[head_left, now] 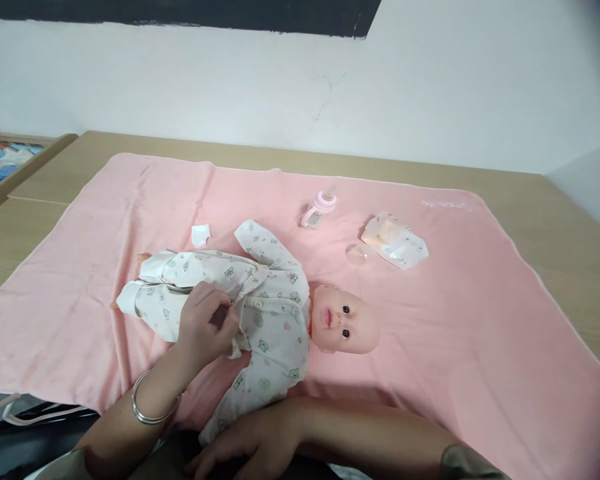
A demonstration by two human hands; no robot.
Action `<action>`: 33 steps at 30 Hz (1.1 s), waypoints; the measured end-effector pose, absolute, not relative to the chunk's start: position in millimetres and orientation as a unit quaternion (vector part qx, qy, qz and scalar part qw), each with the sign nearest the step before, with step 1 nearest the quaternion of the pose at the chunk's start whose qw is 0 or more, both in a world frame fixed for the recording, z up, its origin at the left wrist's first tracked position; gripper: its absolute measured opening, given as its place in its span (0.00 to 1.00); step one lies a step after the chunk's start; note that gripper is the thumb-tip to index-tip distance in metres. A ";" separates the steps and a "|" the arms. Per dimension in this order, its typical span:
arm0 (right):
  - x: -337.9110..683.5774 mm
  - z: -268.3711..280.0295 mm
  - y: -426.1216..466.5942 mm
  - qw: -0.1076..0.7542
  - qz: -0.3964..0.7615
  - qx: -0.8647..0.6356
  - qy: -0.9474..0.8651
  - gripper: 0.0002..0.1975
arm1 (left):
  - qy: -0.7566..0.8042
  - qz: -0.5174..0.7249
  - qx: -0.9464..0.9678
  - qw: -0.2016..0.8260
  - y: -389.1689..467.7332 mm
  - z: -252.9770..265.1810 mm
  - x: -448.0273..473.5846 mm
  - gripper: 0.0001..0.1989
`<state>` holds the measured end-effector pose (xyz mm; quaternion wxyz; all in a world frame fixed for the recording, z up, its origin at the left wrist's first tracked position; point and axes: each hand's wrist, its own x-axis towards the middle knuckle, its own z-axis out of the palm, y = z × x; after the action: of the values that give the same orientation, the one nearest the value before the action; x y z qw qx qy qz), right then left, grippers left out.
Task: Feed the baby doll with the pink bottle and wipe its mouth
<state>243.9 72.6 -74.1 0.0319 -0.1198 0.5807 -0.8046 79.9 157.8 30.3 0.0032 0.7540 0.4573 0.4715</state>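
Note:
A baby doll (347,320) lies face up, its head to the right, in a white printed shirt (275,327) and matching trousers (155,310). My left hand (207,323), a silver bangle on its wrist, is over the doll's waist. Its fingers are curled and closed at the shirt's lower front edge, where they seem to pinch the cloth; the fingertips are partly hidden. My right hand (263,443) rests low at the near edge, beside the doll's near sleeve (225,407). Its fingers are loosely stretched out, with nothing seen in them.
A pink blanket (455,373) covers much of the wooden table (510,183). Behind the doll are a pink-topped baby bottle (320,209), a clear dome-shaped cap (357,254), a plastic packet (395,241) and a small white piece (201,235). A white wall (230,87) stands behind.

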 end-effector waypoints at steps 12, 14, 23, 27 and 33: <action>245.4 -87.2 67.5 -0.012 -0.791 -0.140 0.596 0.23 | 0.560 0.387 0.731 -0.046 141.5 24.7 92.9 0.05; 245.3 -88.7 67.4 -0.016 -0.793 -0.143 0.593 0.24 | 0.583 0.371 0.719 -0.068 139.1 22.5 95.0 0.06; 247.8 -85.1 67.9 0.011 -0.794 -0.128 0.594 0.28 | 0.489 0.402 0.773 -0.038 149.4 27.6 83.2 0.07; 247.3 -86.7 67.3 -0.007 -0.798 -0.137 0.586 0.27 | 0.458 0.408 0.788 -0.044 144.6 27.9 87.5 0.04; 245.2 -89.8 68.0 0.008 -0.804 -0.133 0.579 0.25 | 0.413 0.419 0.808 -0.031 141.2 29.1 94.3 0.04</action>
<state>245.2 68.0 -89.8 0.0075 -0.1335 0.5790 -0.8043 94.3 141.2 29.1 -0.0311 0.8076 0.4134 0.4194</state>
